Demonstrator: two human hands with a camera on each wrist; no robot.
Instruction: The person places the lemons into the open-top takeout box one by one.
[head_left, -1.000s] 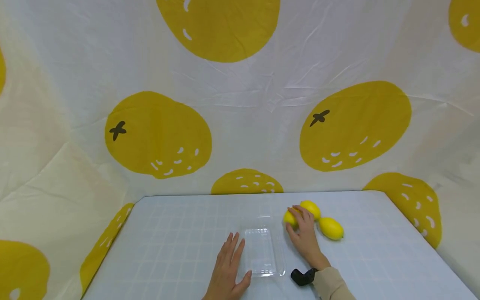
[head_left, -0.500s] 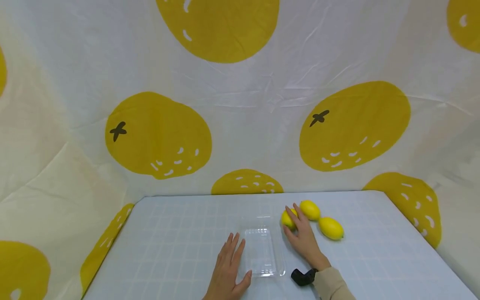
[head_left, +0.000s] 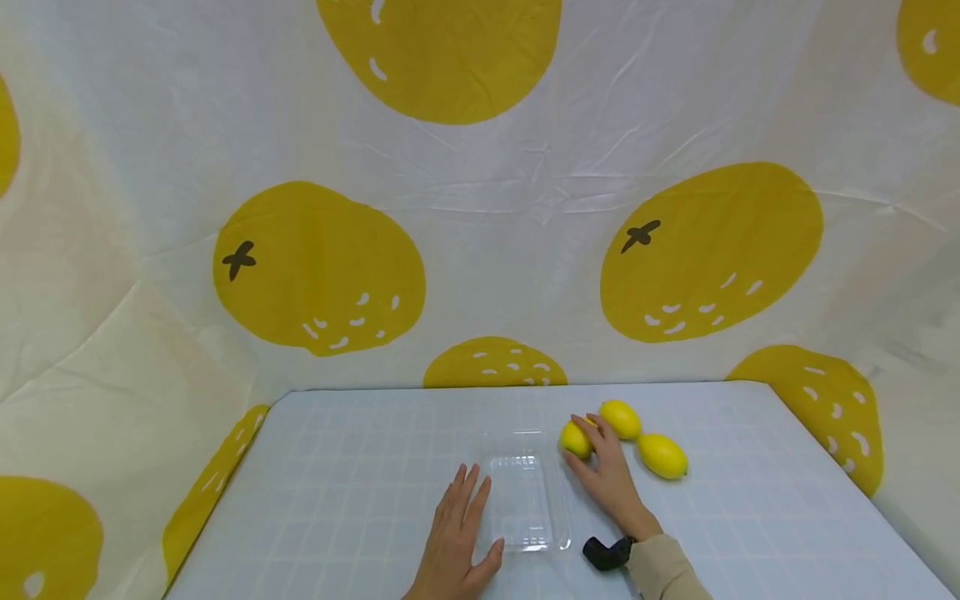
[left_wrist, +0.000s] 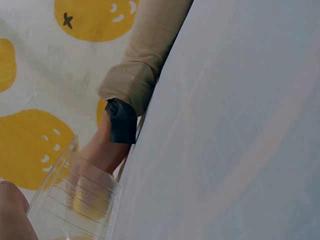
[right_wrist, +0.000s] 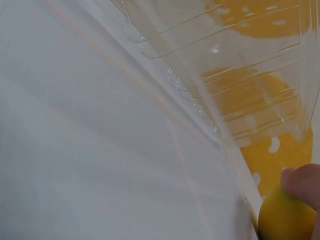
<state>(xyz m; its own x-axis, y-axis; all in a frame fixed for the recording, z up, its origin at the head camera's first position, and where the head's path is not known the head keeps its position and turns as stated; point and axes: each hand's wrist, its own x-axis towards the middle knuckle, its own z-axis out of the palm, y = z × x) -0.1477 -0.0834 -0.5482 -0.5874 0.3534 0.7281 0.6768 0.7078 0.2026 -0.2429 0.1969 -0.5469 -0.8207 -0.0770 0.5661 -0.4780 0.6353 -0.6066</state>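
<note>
My right hand grips a yellow lemon with thumb and fingers around it; in the right wrist view the thumb lies against the lemon. Two more lemons lie close by: one lemon just beyond the fingers, another lemon to the right of the hand. A clear plastic container stands left of the right hand. Along its left side lies my left hand, fingers straight, seemingly touching the edge. Through the clear wall in the left wrist view, the held lemon shows blurred.
A pale checked cloth covers the table. Behind and at the sides hangs a white curtain printed with large yellow fruit. A black wrist device sits on the right wrist, at the cuff of a beige sleeve.
The right hand and its lemon have shifted slightly left, toward the container and away from the other two lemons. The left hand and container have stayed in place.
</note>
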